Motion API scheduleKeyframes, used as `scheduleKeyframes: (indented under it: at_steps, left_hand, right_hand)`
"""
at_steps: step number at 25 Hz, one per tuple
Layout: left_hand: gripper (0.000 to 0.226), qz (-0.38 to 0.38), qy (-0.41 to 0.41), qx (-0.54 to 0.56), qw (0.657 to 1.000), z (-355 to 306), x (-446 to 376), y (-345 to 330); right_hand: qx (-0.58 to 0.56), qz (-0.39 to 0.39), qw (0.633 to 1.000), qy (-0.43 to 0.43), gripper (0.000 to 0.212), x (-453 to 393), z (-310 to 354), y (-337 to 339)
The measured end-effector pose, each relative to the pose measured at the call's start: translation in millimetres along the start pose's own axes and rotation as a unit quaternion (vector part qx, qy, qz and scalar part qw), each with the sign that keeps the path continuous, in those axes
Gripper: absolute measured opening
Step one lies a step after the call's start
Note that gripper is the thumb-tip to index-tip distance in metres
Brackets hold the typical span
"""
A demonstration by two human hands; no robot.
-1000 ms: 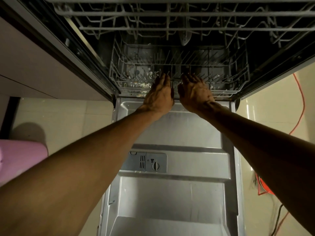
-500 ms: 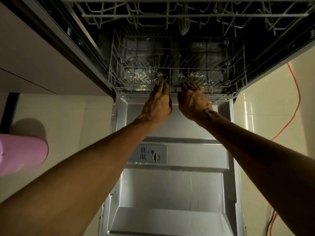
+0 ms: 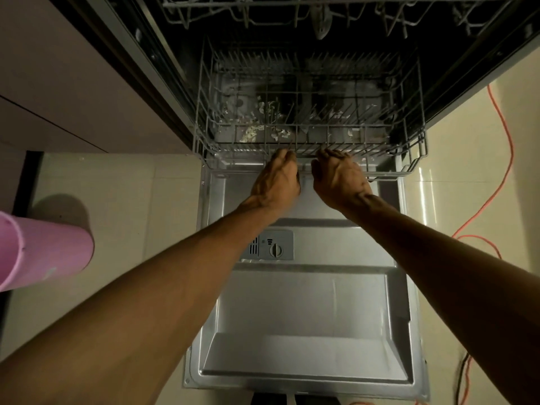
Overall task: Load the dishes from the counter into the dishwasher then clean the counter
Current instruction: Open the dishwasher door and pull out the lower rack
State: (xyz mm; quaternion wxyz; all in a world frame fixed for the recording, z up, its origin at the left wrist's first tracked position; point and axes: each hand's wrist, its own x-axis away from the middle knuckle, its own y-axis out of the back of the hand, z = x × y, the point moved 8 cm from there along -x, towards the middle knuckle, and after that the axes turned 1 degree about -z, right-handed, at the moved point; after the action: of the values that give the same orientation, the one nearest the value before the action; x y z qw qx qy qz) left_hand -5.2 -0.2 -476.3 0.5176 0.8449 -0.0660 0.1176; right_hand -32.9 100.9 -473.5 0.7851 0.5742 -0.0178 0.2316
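Both hands hook over the near front rail of the lower rack: the left hand and the right hand sit side by side at the middle of the rail, fingers curled down over the wire, though the fingertips are hidden behind the knuckles, so how tightly they close cannot be told. Gripping at the centre with two hands probably lets the rack slide straight on its runners instead of skewing to one side.

The rack's near edge juts just over the hinge end of the open dishwasher door, which lies flat and near, with its detergent dispenser between the forearms. Pale food scraps lie on the tub floor under the wires. The upper rack hangs farther back and above.

No dishes show in either rack, and the counter itself is out of view, so loading seems not yet begun; this looks like the rack being made ready. To the left stands a pink bin on the floor; to the right an orange cord trails across the tiles.
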Motion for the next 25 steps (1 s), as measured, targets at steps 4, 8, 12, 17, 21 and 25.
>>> scheduleKeyframes:
  at_steps: [4,8,12,17,21,25]
  left_hand:
    - [0.038,-0.012,-0.018,0.030,0.999,1.1,28.7,-6.6]
    - [0.024,-0.030,-0.013,0.035,0.999,2.7,49.2,-10.4]
    - [0.014,-0.027,0.015,0.006,0.999,2.7,63.9,-14.5]
    - [0.033,-0.021,0.051,0.037,0.998,1.9,89.0,-16.7]
    - [0.030,-0.018,0.076,0.076,0.994,8.0,109.6,-33.4]
    - [0.015,0.008,0.102,0.064,0.993,8.9,136.9,-46.0]
  right_hand:
    - [0.004,0.003,1.000,-0.014,0.037,31.3,-2.4,-14.1]
    - [0.005,0.037,0.999,-0.036,0.046,60.3,-3.2,-32.8]
    - [-0.013,0.041,0.998,-0.039,0.046,86.4,-1.0,-38.0]
    - [-0.029,0.037,0.998,-0.031,0.041,117.4,4.0,-43.1]
    - [-0.032,0.036,0.999,-0.020,0.039,136.8,2.6,-50.4]
    - [-0.029,0.042,0.999,-0.011,0.039,165.4,5.1,-56.8]
